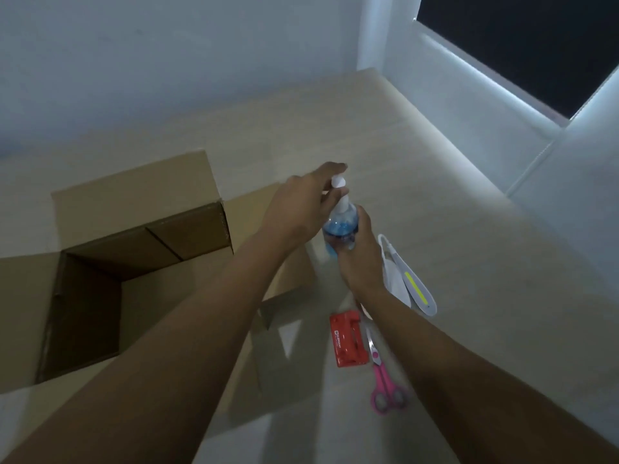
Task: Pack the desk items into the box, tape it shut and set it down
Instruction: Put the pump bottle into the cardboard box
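Observation:
An open cardboard box [100, 262] stands at the left of the desk, its flaps spread outward and its inside dark and bare. To its right stands a clear pump bottle [340, 226] holding blue liquid, with a white pump head. My right hand [360, 259] is wrapped around the bottle's body from the right. My left hand [301, 204] lies over the white pump head and neck from the left. The bottle is just past the box's right flap.
A red stapler or hole punch [348, 339] and pink-handled scissors [385, 380] lie near my right forearm. A white folded desk lamp with a yellow strip [407, 279] lies to the right of the bottle. The beige desk [469, 262] meets a wall and a dark window [536, 45].

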`<action>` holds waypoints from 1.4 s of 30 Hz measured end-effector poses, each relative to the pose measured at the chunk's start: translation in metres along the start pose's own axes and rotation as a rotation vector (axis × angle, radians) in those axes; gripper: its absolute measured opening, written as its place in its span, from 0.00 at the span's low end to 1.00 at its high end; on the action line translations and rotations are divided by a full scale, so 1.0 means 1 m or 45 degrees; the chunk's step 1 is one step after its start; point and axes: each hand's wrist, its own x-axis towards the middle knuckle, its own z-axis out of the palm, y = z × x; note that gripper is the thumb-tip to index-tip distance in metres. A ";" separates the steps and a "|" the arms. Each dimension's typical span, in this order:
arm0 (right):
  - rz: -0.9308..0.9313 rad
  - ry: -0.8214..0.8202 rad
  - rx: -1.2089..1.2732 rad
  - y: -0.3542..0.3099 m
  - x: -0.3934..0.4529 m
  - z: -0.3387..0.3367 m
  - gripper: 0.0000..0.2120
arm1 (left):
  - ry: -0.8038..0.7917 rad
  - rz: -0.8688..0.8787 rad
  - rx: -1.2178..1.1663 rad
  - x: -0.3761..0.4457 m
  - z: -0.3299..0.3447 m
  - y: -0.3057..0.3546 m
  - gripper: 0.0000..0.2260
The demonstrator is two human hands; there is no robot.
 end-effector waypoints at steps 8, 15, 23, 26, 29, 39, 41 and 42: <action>-0.330 -0.061 -0.001 -0.125 0.026 -0.013 0.30 | 0.314 0.119 -0.024 0.021 -0.128 0.029 0.20; -0.427 -0.243 0.136 -0.202 0.013 0.030 0.28 | 0.262 0.085 -0.184 -0.005 -0.200 0.012 0.29; -0.329 -0.574 0.215 -0.199 -0.015 0.096 0.27 | 0.115 -0.260 -0.611 -0.066 -0.201 -0.071 0.31; -0.189 -0.667 0.281 -0.181 -0.033 0.113 0.29 | 0.045 -0.335 -0.726 -0.090 -0.186 -0.096 0.26; -0.120 -0.739 0.276 -0.158 -0.047 0.126 0.26 | 0.085 -0.431 -0.754 -0.107 -0.167 -0.117 0.23; -0.334 -0.665 -0.614 -0.087 -0.048 0.137 0.24 | 0.052 -0.819 -0.705 -0.134 -0.110 -0.168 0.24; -0.392 -0.687 -0.786 -0.074 -0.045 0.139 0.25 | 0.043 -0.905 -0.683 -0.134 -0.100 -0.177 0.28; -0.428 -0.685 -0.864 -0.070 -0.045 0.140 0.25 | 0.023 -0.941 -0.659 -0.134 -0.097 -0.180 0.29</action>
